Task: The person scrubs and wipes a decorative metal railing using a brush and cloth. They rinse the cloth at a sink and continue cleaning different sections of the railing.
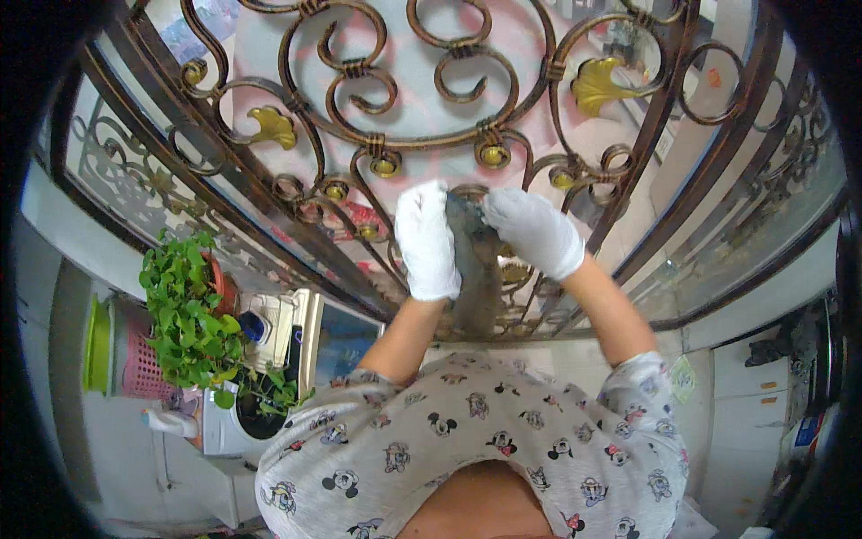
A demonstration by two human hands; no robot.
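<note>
A dark grey cloth (pixel 475 276) hangs down between my two hands, in front of a wrought-iron grille (pixel 431 143). My left hand (pixel 425 244), in a white fabric glove, has its fingers closed at the cloth's upper left edge. Gloved in the same white, my right hand (pixel 537 230) pinches the cloth's upper right corner. The fingertips are partly hidden in folds. Brown scrolls make up the grille, with gold leaf ornaments (pixel 603 86) and small gold knobs (pixel 493 155) on them.
On the left, a leafy potted plant (pixel 192 316) stands near a pink perforated basket (pixel 145 360) and a white washing machine (pixel 222 424). A white bottle (pixel 172 423) is beside them. White cabinets (pixel 744 418) stand at the right. Pale pink-and-white material (pixel 417 74) shows behind the grille.
</note>
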